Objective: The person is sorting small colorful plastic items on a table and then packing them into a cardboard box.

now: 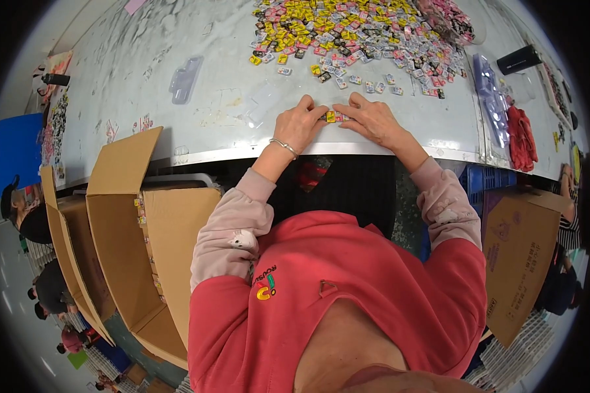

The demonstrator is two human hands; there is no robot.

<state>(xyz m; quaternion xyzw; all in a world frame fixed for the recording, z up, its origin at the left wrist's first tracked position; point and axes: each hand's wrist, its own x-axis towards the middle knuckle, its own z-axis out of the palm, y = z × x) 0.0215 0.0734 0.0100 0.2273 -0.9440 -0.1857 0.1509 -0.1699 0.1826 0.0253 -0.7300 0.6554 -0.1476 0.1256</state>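
Note:
Close to the front edge of the pale table point(223, 121), a short row of small coloured pieces point(331, 117) lies between my two hands, a yellow one showing at its middle. My left hand point(299, 124), with a bracelet at the wrist, has its fingers closed at the row's left end. At the right end, the bent fingers of my right hand point(375, 124) press in. My fingertips cover part of the row. Beyond my hands spreads a big heap of small flat pieces point(347, 33) in yellow, pink, black and white, with several loose ones at its near side.
A clear plastic tray point(186, 80) lies left on the table. To the right are stacked clear trays point(489, 92), a red cloth item point(522, 139) and a black cylinder point(518, 60). An open cardboard box point(115, 226) stands lower left, another cardboard box point(523, 259) lower right.

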